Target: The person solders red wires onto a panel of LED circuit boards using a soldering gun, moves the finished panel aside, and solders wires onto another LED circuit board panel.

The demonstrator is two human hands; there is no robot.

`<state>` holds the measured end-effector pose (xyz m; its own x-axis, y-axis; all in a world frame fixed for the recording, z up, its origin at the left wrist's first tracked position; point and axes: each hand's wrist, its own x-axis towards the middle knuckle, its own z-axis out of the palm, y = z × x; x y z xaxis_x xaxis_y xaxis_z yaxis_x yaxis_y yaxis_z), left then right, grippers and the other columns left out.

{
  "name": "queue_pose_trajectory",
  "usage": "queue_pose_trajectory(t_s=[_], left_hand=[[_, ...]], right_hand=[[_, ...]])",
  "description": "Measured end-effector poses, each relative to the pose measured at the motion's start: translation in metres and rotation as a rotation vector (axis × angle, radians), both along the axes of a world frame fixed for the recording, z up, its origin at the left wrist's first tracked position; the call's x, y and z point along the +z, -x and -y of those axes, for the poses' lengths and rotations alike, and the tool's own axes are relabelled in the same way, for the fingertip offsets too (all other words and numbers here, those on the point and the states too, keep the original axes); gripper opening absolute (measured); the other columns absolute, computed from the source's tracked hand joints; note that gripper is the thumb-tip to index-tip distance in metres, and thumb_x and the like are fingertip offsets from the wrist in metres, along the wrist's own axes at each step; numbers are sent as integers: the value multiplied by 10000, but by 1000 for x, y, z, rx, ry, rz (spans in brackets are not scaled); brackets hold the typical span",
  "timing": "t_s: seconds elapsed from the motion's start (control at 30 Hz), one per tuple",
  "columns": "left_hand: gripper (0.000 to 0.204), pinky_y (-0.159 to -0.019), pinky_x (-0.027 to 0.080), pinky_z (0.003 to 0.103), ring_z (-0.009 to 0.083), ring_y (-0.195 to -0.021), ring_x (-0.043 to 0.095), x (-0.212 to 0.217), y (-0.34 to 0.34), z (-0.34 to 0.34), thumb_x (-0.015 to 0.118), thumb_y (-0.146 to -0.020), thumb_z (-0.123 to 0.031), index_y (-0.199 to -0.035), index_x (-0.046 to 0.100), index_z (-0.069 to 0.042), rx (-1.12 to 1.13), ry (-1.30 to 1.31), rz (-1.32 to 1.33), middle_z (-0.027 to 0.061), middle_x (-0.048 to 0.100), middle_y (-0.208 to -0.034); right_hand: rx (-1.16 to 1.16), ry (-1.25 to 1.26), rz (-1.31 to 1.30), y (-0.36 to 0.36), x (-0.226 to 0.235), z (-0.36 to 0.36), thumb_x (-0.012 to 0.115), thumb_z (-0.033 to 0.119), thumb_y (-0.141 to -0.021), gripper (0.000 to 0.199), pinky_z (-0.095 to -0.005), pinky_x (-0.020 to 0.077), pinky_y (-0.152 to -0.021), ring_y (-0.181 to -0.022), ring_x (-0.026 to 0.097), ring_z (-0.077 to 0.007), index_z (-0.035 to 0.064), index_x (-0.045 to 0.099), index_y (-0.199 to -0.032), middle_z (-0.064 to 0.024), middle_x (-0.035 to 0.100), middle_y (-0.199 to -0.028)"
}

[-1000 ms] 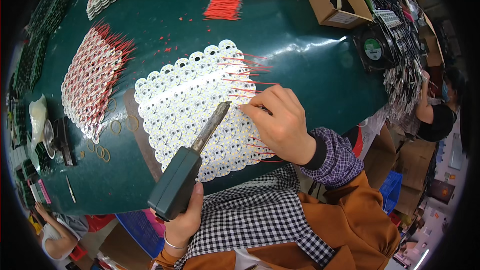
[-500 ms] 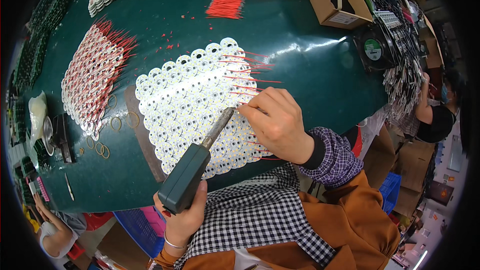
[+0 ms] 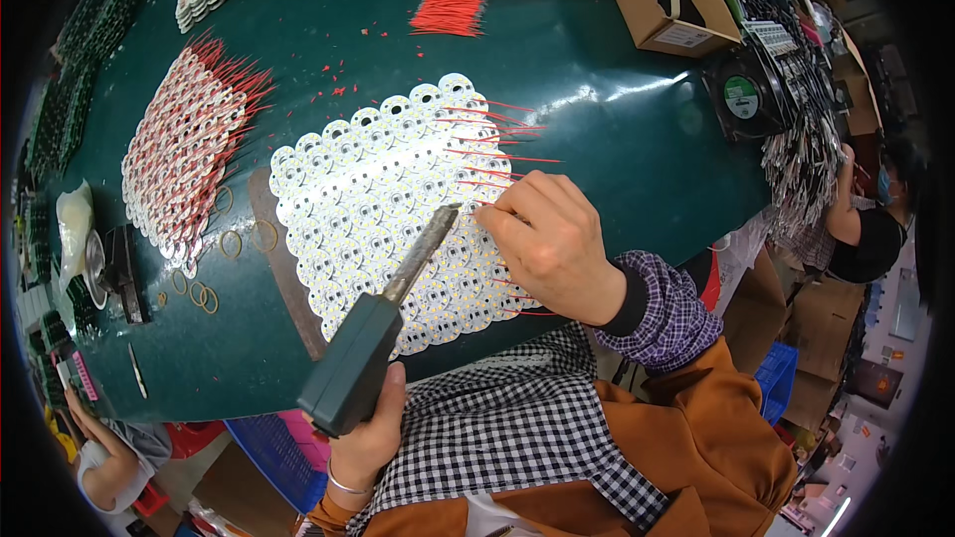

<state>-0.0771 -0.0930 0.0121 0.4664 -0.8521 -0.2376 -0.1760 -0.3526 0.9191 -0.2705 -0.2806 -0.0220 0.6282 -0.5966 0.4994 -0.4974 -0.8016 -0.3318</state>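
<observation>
A panel of round white LED boards (image 3: pixel 383 214) lies in front of me, with short red wires (image 3: pixel 517 158) sticking out along its right edge. My left hand (image 3: pixel 370 443) is closed round the handle of a dark green soldering gun (image 3: pixel 350 366). The gun's grey metal barrel slants up over the panel, its tip a little left of my right fingertips. At the right edge of the panel, my right hand (image 3: pixel 553 239) pinches a red wire, mostly hidden by the fingers.
Under the panel's left side shows a brown board (image 3: pixel 288 273). Rubber bands (image 3: pixel 231 245) and a wired panel stack (image 3: pixel 184 144) lie left. A red wire bundle (image 3: pixel 448 5), a cardboard box (image 3: pixel 686 35) and a black fan (image 3: pixel 746 94) stand beyond. Co-workers sit at both sides.
The soldering gun has drawn back from my right fingertips, its body shifting left and slightly down with my left hand. My right hand stays almost in place.
</observation>
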Motion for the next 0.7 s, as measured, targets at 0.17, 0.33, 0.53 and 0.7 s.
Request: queue_pose_trajectory(t_s=[0.17,0.33,0.53,0.7], left_hand=[[360,-530,461,231,103,-614,573,-10,-12,-3,683,-850,64,-1200,600,58,-13,203,-12,122,668,-1033],[377,-512,453,233,112,-610,577,-9,-17,8,678,-845,66,-1210,584,60,57,244,-40,147,658,-1089],[434,-505,455,239,124,-620,580,-5,-21,17,674,-839,76,-1254,552,46,202,204,-175,153,649,-1117],[444,-511,465,250,128,-617,579,-14,-29,13,656,-838,104,-1263,540,42,157,178,-63,156,648,-1128]], right_hand=[[-4,-3,-34,-2,6,0,696,-25,-692,193,-346,475,-662,-734,597,-215,26,700,-878,-45,593,-779],[8,-10,-36,0,31,24,691,-16,-723,165,-352,484,-645,-740,602,-227,32,704,-880,-56,603,-789],[-72,208,-69,-23,17,137,642,45,-753,61,-377,498,-704,-819,581,-259,50,669,-807,-64,578,-792],[-108,253,-37,-48,-12,201,665,52,-794,24,-396,517,-761,-869,600,-272,47,680,-813,-73,621,-843]])
